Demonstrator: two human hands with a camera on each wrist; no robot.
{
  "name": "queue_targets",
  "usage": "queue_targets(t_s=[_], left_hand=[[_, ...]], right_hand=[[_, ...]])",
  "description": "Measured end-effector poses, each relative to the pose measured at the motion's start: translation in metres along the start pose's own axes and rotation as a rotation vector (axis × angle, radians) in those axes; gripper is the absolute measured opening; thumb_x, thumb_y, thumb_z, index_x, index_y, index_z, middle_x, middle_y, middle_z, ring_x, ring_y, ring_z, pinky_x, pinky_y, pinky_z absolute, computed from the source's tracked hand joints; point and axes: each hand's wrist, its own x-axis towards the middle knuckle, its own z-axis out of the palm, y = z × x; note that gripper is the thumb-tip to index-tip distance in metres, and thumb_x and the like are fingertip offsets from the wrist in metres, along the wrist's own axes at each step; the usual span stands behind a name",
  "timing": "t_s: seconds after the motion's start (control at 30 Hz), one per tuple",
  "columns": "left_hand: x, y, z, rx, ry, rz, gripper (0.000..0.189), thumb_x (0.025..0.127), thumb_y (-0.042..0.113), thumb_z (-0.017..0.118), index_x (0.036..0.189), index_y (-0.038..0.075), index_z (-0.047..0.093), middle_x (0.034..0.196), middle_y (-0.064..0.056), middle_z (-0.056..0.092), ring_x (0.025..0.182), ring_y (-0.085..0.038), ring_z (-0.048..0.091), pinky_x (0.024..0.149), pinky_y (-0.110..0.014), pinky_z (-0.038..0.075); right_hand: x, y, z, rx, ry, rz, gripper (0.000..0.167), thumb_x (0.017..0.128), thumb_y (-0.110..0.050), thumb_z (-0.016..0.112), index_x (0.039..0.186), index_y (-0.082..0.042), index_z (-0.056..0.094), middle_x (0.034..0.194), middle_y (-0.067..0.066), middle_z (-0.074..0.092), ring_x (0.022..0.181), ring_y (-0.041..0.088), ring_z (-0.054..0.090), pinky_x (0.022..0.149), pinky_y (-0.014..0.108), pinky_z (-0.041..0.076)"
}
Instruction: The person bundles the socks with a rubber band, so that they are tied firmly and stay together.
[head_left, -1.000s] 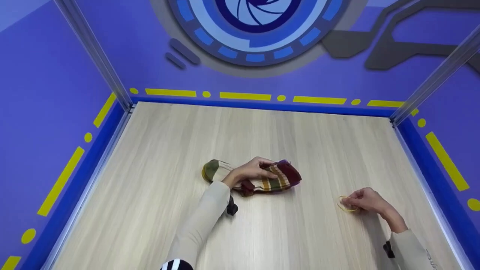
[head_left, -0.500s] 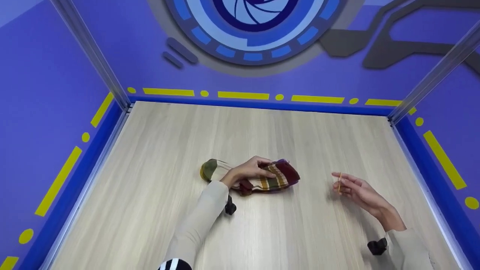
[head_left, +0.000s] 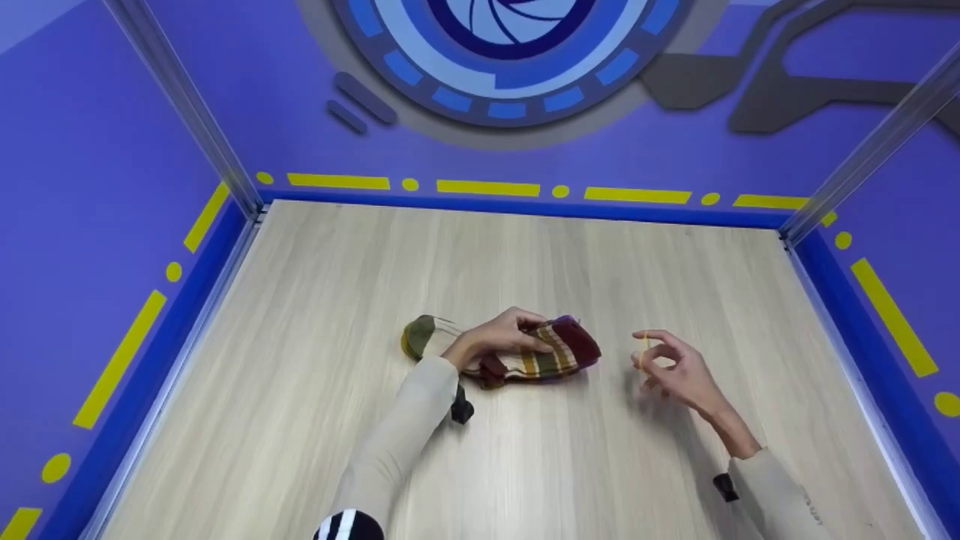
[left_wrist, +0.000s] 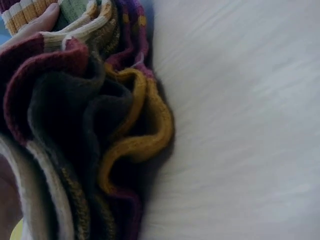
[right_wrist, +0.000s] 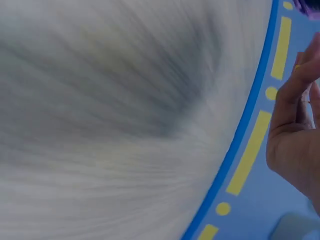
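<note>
A stack of striped socks (head_left: 559,356) in maroon, mustard, green and cream lies mid-table, its toe end with olive and mustard toward the left. My left hand (head_left: 501,334) grips the stack around its middle, thumb on top. In the left wrist view the socks (left_wrist: 135,145) bunch into wavy folds beside the hand's thumb (left_wrist: 42,22). Right of the cuffs, above the table, my right hand (head_left: 679,375) holds a thin yellow rubber band (head_left: 645,352), stretched between the bent index finger and thumb. The right wrist view catches this hand (right_wrist: 295,135) at its edge.
The wood-grain table (head_left: 315,285) is bounded by a blue back wall (head_left: 262,112) and side walls with yellow dashes. Metal posts (head_left: 187,112) stand at the rear corners. Dark wrist cameras (head_left: 461,409) sit below both sleeves.
My right hand has lifted the rubber band, spread it on its fingers and moved left toward the sock cuffs. The left hand has kept its grip on the socks in place.
</note>
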Motion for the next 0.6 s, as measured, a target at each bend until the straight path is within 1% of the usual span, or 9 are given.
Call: queue_targets(t_s=[0.07,0.13,0.23,0.3,0.37,0.43,0.5,0.6], left_hand=[[0.001,0.005,0.001,0.005,-0.010,-0.002,0.037,0.086,0.000,0.076,0.122,-0.002,0.071,0.101,0.002,0.074,0.090,-0.006,0.065,0.084,-0.020,0.050],[0.003,0.012,0.003,0.010,-0.027,-0.001,0.034,0.085,-0.003,0.073,0.119,-0.004,0.068,0.097,0.004,0.071,0.089,-0.007,0.063,0.083,-0.020,0.050],[0.006,0.020,0.005,0.034,-0.061,0.010,0.031,0.084,-0.005,0.068,0.114,-0.004,0.062,0.095,0.005,0.064,0.089,-0.008,0.060,0.081,-0.020,0.049],[0.007,0.022,0.005,0.025,-0.073,0.005,0.033,0.084,-0.006,0.066,0.117,-0.003,0.061,0.096,0.004,0.063,0.090,-0.009,0.059,0.080,-0.022,0.049],[0.007,0.024,0.005,0.026,-0.075,-0.004,0.037,0.084,-0.004,0.069,0.120,0.000,0.062,0.098,0.004,0.064,0.091,-0.009,0.059,0.080,-0.022,0.049],[0.007,0.024,0.006,0.020,-0.078,-0.017,0.041,0.085,0.001,0.074,0.125,0.004,0.064,0.101,0.006,0.067,0.093,-0.008,0.061,0.082,-0.021,0.050],[0.007,0.024,0.006,0.035,-0.085,-0.021,0.042,0.086,0.008,0.079,0.126,0.007,0.067,0.101,0.008,0.069,0.092,-0.007,0.061,0.083,-0.020,0.049],[0.006,0.022,0.007,0.050,-0.096,0.006,0.039,0.088,0.013,0.079,0.125,0.007,0.070,0.100,0.010,0.071,0.091,-0.005,0.061,0.084,-0.020,0.048]], right_hand=[[0.001,-0.002,0.009,-0.046,-0.026,-0.038,0.041,0.098,-0.015,0.070,0.136,-0.007,0.057,0.098,0.023,0.070,0.061,0.029,0.074,0.042,0.035,0.052],[0.003,-0.004,0.018,-0.065,-0.049,-0.071,0.044,0.096,-0.013,0.072,0.136,-0.003,0.056,0.099,0.023,0.069,0.062,0.029,0.074,0.043,0.037,0.053],[0.006,-0.005,0.028,-0.039,-0.058,-0.090,0.046,0.094,-0.011,0.073,0.136,0.001,0.056,0.099,0.024,0.069,0.063,0.031,0.074,0.048,0.041,0.057],[0.007,-0.005,0.033,-0.015,-0.067,-0.105,0.046,0.094,-0.007,0.073,0.135,0.004,0.055,0.099,0.026,0.068,0.063,0.031,0.074,0.053,0.044,0.060],[0.008,-0.004,0.038,-0.003,-0.083,-0.118,0.046,0.093,-0.005,0.073,0.135,0.004,0.054,0.100,0.027,0.068,0.064,0.029,0.074,0.058,0.045,0.061],[0.009,-0.004,0.041,-0.009,-0.103,-0.132,0.046,0.093,-0.005,0.073,0.134,0.004,0.055,0.101,0.028,0.068,0.066,0.026,0.075,0.062,0.043,0.062],[0.010,-0.003,0.044,-0.034,-0.109,-0.147,0.046,0.092,-0.006,0.074,0.133,0.002,0.057,0.102,0.027,0.069,0.070,0.022,0.075,0.064,0.037,0.063],[0.010,-0.002,0.050,-0.058,-0.086,-0.137,0.048,0.091,-0.007,0.076,0.134,0.001,0.057,0.106,0.026,0.070,0.076,0.021,0.075,0.066,0.026,0.060]])
